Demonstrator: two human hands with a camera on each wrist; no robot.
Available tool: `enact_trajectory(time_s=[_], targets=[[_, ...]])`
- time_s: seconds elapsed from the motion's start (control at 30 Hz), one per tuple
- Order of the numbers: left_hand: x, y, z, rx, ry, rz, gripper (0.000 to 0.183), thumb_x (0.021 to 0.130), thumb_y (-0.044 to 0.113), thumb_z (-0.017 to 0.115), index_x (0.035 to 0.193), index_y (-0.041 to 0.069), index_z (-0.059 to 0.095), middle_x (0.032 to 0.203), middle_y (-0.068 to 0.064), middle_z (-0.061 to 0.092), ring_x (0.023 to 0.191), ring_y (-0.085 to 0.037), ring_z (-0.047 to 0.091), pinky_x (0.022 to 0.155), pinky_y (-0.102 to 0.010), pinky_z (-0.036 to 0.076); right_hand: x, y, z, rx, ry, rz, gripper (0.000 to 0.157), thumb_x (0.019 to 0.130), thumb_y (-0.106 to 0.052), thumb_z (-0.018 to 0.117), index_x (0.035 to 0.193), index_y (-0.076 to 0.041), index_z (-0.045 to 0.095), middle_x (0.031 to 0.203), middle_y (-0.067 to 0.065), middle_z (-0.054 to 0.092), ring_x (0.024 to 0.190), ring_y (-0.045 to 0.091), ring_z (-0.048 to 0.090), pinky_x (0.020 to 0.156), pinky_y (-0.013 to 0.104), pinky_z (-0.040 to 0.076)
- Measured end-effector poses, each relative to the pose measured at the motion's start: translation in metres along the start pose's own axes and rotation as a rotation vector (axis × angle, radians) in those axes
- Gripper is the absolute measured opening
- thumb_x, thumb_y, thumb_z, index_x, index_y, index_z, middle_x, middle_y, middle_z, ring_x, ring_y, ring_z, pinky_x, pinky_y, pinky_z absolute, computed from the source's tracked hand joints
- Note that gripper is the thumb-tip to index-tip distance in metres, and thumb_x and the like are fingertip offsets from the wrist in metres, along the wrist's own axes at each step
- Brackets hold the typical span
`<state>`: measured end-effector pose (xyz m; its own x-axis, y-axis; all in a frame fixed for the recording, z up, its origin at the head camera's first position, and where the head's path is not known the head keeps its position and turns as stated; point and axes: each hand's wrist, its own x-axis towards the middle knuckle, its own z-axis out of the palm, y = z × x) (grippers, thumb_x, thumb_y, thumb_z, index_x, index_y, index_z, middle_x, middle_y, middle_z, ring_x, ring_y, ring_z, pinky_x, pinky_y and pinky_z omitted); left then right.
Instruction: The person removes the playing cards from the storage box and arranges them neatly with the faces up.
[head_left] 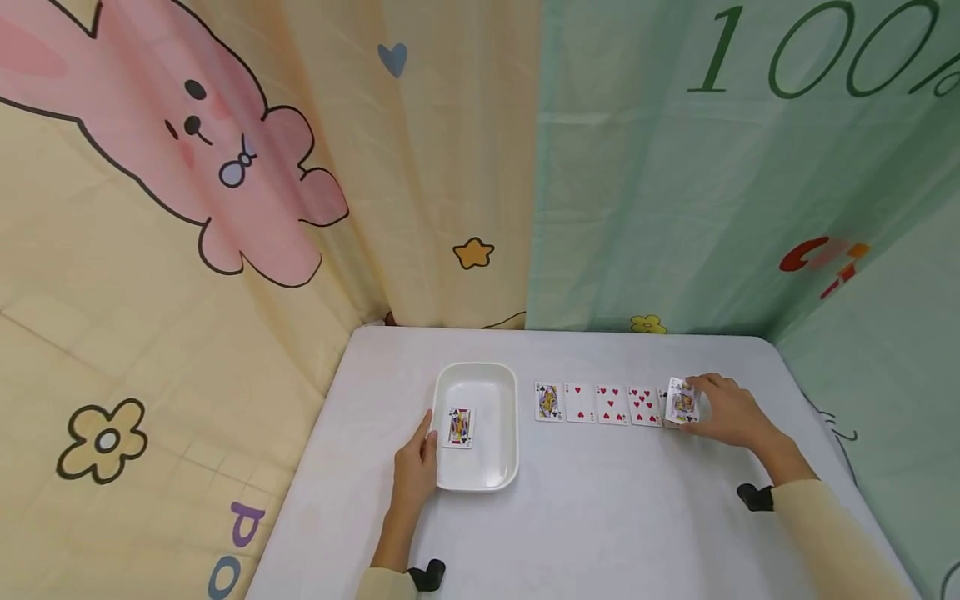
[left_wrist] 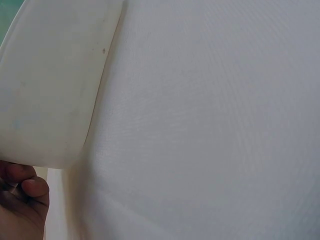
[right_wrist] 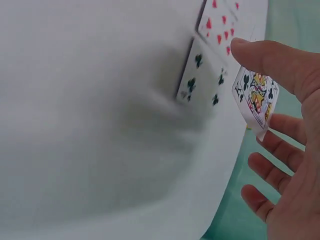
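Observation:
My right hand (head_left: pixel 726 410) pinches a face card of clubs (right_wrist: pixel 257 97) between thumb and fingers, tilted up over the table. Below it lies a card with black clubs (right_wrist: pixel 201 75), partly covered by the held card in the head view. To its left stretches a row of face-up cards: a face card (head_left: pixel 549 402), then several hearts cards (head_left: pixel 612 405). My left hand (head_left: pixel 417 463) grips the left side of a white tray (head_left: pixel 491 475), its fingers curled at the edge in the left wrist view. One face card (head_left: pixel 458 427) lies face up inside the tray.
A white cloth (head_left: pixel 600 508) covers the table. Printed curtains (head_left: pixel 450 167) hang behind and beside it. Black straps show at both wrists, near the cream sleeves (head_left: pixel 832 533).

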<state>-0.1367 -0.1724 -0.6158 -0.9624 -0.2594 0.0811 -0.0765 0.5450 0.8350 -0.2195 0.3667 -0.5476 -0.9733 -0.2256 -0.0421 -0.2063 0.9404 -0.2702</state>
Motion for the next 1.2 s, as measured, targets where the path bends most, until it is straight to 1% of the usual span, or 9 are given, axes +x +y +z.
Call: enact_trajectory(time_s=[0.1,0.2,0.3,0.4,0.57,0.67,0.8,1.0,1.2], targets=[[0.0,0.001,0.0,-0.004,-0.005,-0.007,0.048,0.107,0.02,0.056,0.154,0.022,0.05,0.069,0.0,0.047,0.064,-0.012,0.045,0.059,-0.022,0.04,-0.008,0.023,0.0,-0.03,-0.03,0.022,0.088,0.073,-0.038,0.088,0.139,0.007,0.052,0.137,0.036,0.049,0.12,0.056,0.048,0.093,0.076,0.04],[0.0,0.001,0.0,-0.002,-0.003,-0.003,0.048,0.107,0.019,0.056,0.154,0.022,0.05,0.068,0.0,0.046,0.064,-0.012,0.045,0.058,-0.022,0.04,-0.012,0.041,0.0,-0.047,-0.063,0.045,0.087,0.072,-0.032,0.088,0.138,0.009,0.051,0.135,0.038,0.048,0.117,0.057,0.048,0.089,0.076,0.04],[0.0,0.002,-0.001,-0.001,-0.001,-0.002,0.048,0.107,0.019,0.056,0.154,0.021,0.05,0.068,0.0,0.046,0.064,-0.012,0.045,0.058,-0.022,0.04,-0.01,0.053,0.002,-0.055,-0.1,0.065,0.086,0.072,-0.028,0.088,0.139,0.009,0.049,0.136,0.038,0.046,0.117,0.057,0.047,0.09,0.077,0.039],[0.0,0.003,-0.002,0.003,-0.001,0.0,0.047,0.107,0.019,0.055,0.154,0.021,0.05,0.068,0.0,0.046,0.063,-0.012,0.044,0.058,-0.022,0.04,-0.006,0.06,0.005,-0.051,-0.126,0.065,0.086,0.072,-0.025,0.087,0.139,0.01,0.048,0.136,0.038,0.044,0.117,0.059,0.045,0.09,0.078,0.038],[0.0,0.003,-0.001,0.011,0.004,0.002,0.047,0.107,0.019,0.056,0.154,0.021,0.051,0.068,0.0,0.046,0.062,-0.012,0.044,0.057,-0.023,0.04,0.002,0.063,0.012,-0.013,-0.16,0.06,0.085,0.073,-0.024,0.085,0.141,0.01,0.047,0.139,0.038,0.042,0.119,0.058,0.044,0.091,0.077,0.037],[0.0,0.003,0.0,0.019,0.001,-0.001,0.047,0.107,0.02,0.055,0.154,0.02,0.05,0.068,0.0,0.047,0.063,-0.012,0.045,0.057,-0.022,0.04,0.006,0.063,0.017,0.006,-0.177,0.07,0.084,0.075,-0.023,0.083,0.142,0.01,0.046,0.141,0.039,0.041,0.12,0.058,0.044,0.091,0.077,0.037],[-0.001,0.003,0.001,0.024,-0.003,-0.006,0.047,0.107,0.02,0.056,0.154,0.022,0.05,0.067,0.0,0.046,0.062,-0.012,0.044,0.056,-0.022,0.04,0.008,0.063,0.018,0.028,-0.188,0.086,0.084,0.074,-0.022,0.081,0.142,0.011,0.045,0.141,0.04,0.038,0.121,0.06,0.042,0.093,0.079,0.036],[-0.002,0.003,0.002,0.025,0.003,0.001,0.047,0.107,0.019,0.056,0.154,0.022,0.051,0.067,0.0,0.046,0.062,-0.012,0.044,0.056,-0.022,0.04,0.01,0.062,0.017,0.024,-0.188,0.09,0.085,0.074,-0.022,0.082,0.143,0.011,0.045,0.141,0.04,0.037,0.121,0.061,0.041,0.094,0.08,0.035],[-0.001,0.005,0.001,0.029,0.033,0.036,0.047,0.106,0.015,0.057,0.152,0.018,0.052,0.066,0.001,0.046,0.061,-0.01,0.043,0.055,-0.022,0.039,0.012,0.062,0.02,0.019,-0.182,0.092,0.086,0.074,-0.022,0.081,0.144,0.01,0.043,0.142,0.04,0.037,0.122,0.061,0.039,0.095,0.08,0.035]])
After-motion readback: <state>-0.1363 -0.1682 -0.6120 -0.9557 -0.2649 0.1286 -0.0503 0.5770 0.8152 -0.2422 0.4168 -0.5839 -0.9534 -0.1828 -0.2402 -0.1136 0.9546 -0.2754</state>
